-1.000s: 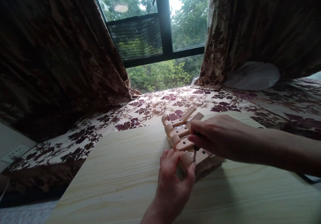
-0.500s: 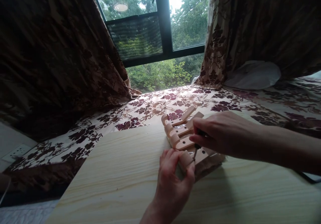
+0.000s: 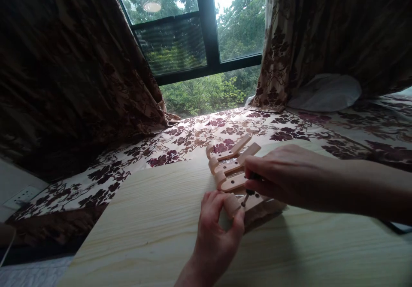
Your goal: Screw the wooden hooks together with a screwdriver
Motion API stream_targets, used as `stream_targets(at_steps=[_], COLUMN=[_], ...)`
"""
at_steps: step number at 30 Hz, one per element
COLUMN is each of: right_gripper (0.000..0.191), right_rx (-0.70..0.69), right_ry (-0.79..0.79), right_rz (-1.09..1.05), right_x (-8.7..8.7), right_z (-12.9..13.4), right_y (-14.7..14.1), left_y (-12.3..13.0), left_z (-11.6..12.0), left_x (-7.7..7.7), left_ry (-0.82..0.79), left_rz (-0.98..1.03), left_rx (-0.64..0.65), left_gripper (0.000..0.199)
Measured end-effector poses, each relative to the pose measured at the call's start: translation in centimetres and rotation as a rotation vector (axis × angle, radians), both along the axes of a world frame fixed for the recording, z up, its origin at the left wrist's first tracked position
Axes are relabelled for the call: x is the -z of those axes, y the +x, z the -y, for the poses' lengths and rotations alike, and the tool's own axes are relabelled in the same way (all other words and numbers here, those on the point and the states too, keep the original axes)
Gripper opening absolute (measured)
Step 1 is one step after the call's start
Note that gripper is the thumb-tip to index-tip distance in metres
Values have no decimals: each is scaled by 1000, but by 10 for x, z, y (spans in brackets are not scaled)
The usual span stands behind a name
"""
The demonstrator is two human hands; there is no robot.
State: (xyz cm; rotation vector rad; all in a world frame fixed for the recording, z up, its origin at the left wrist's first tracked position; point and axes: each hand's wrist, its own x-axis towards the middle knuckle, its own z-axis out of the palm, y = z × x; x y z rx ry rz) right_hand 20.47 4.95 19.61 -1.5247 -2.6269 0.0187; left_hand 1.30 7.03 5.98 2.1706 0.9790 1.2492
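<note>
A wooden piece with several pale, angled prongs like a hook rack (image 3: pixel 234 182) lies on the wooden board, dark screw holes along its prongs. My left hand (image 3: pixel 219 231) grips its near end, thumb on one side and fingers on the other. In my right hand (image 3: pixel 273 175) is a screwdriver (image 3: pixel 247 196), its dark handle mostly hidden in the fist. The metal shaft slants down to the nearest prong, and its tip meets a dark spot close to my left thumb. Whether a screw sits there is too small to tell.
The pale wooden board (image 3: pixel 135 218) spreads under the work. Behind it lies a floral cloth (image 3: pixel 193 137) reaching the window (image 3: pixel 209 34), with patterned curtains (image 3: pixel 277 64) at both sides. A whitish round object (image 3: pixel 328 92) rests at the right, and a wall socket (image 3: pixel 22 197) is at far left.
Both hands, the screwdriver and the wooden piece appear slightly further left, partly because the view shifted. The screwdriver shaft is more tilted now. Both grips stay the same.
</note>
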Motion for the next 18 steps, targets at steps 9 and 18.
stream_targets(at_steps=[9, 18], right_gripper=[9, 18], right_rx=[-220, -99], right_ry=[-9, 67], right_rz=[-25, 63], right_x=[-4, -1], right_z=[-10, -16], right_y=[3, -1], left_y=[1, 0], left_z=[1, 1], left_x=[0, 1], left_ry=[-15, -35], left_rz=[3, -1], left_rx=[3, 22], left_gripper=[12, 13])
